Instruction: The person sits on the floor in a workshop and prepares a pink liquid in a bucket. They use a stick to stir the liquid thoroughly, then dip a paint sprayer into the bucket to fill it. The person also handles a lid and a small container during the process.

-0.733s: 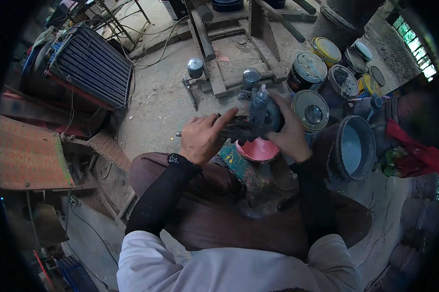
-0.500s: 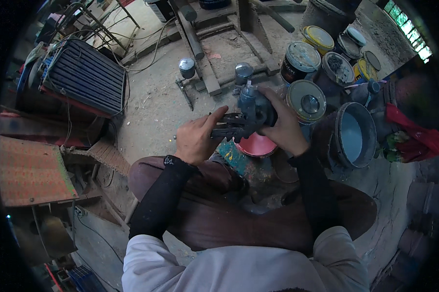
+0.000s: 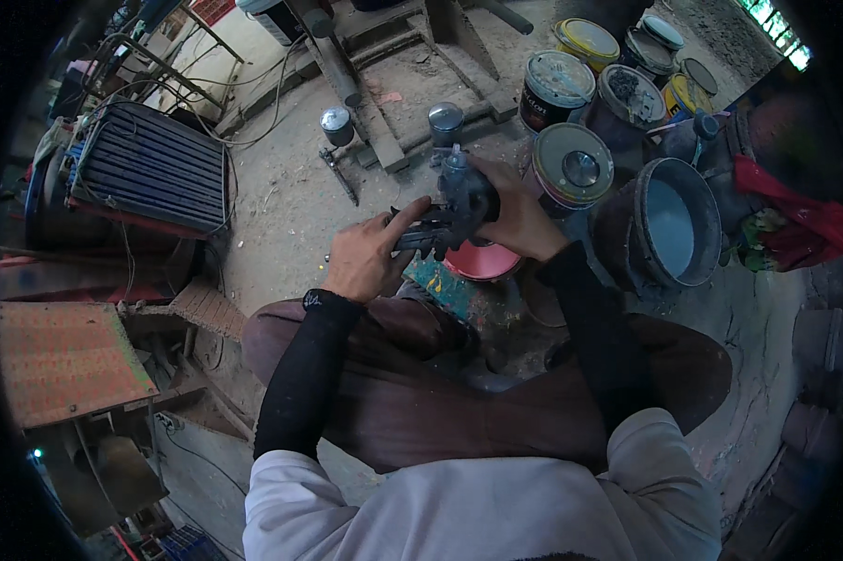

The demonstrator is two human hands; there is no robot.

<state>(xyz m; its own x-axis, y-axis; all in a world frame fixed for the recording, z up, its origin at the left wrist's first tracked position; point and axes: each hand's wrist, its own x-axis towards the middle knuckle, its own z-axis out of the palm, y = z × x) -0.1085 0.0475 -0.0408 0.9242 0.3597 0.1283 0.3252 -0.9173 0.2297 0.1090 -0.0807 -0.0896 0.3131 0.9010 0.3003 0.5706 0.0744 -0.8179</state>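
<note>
Between my two hands, above my crossed legs, is a dark grey moulded piece (image 3: pixel 455 204) with a rounded upright part and several finger-like prongs pointing left. My left hand (image 3: pixel 358 260) is closed on the pronged side, thumb along the top. From the right, my right hand (image 3: pixel 522 217) wraps round the thicker body; the piece hides part of its fingers. Just beneath is a container of pink paint (image 3: pixel 482 263). Beyond it a metal cup (image 3: pixel 446 118) stands by a wooden frame, and a spray gun with a silver cup (image 3: pixel 336 123) lies to its left.
Paint buckets crowd the right: a lidded one (image 3: pixel 573 166), an open one with pale blue liquid (image 3: pixel 669 229), and a yellow-rimmed one (image 3: pixel 586 42). Red cloth (image 3: pixel 786 210) hangs beside them. At left are a dark ribbed panel (image 3: pixel 155 168) and an orange-speckled board (image 3: pixel 71 360).
The whole view has shifted slightly, so the floor items appear farther left and up. Both hands keep their hold on the dark piece, with little other change.
</note>
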